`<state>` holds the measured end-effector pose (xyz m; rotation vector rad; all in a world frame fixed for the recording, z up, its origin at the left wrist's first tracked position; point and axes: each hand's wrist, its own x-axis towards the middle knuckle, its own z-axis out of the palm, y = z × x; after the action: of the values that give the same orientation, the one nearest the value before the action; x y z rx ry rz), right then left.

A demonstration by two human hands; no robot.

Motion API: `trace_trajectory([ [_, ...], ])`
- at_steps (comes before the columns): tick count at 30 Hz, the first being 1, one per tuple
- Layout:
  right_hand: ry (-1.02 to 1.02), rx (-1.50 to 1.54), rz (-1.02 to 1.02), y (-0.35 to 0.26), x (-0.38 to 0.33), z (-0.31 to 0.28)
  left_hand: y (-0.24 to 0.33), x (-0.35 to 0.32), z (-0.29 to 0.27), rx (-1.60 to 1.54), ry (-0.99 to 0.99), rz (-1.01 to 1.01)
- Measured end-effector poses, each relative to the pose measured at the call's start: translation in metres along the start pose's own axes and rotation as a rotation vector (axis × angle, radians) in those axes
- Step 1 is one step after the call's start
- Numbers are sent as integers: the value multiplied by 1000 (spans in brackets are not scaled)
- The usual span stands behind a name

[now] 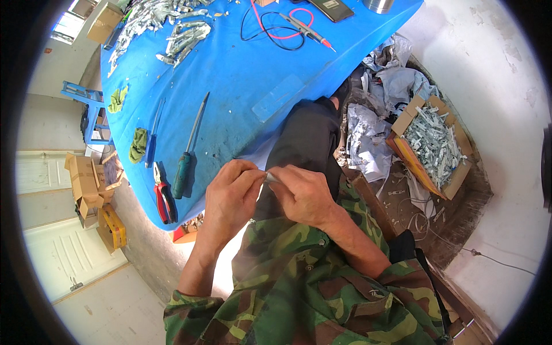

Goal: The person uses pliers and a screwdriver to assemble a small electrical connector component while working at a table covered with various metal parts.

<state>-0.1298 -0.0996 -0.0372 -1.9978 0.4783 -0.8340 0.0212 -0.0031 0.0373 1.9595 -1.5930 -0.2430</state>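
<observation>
Above my lap, my left hand and my right hand meet with fingertips pinched together. Between them is a small pale, silvery piece, mostly covered by the fingers, so its kind cannot be made out. Left of my hands, on the blue-covered table, lie pliers with red handles and a screwdriver with a teal handle. A thinner screwdriver with a blue handle lies beside a crumpled green cloth.
Silvery strips are heaped at the table's far left. Red and black test probes, a dark phone and a metal cup lie farther back. On my right, a carton of strips stands beside plastic bags.
</observation>
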Motion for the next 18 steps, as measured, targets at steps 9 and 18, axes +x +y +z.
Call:
trace_trajectory([
  [9,6,6,-27,2,-2,6,-2,-5,3,173,-43,128],
  [18,-78,-166,-82,-11,-1,1,-28,-7,7,115,72,-7],
])
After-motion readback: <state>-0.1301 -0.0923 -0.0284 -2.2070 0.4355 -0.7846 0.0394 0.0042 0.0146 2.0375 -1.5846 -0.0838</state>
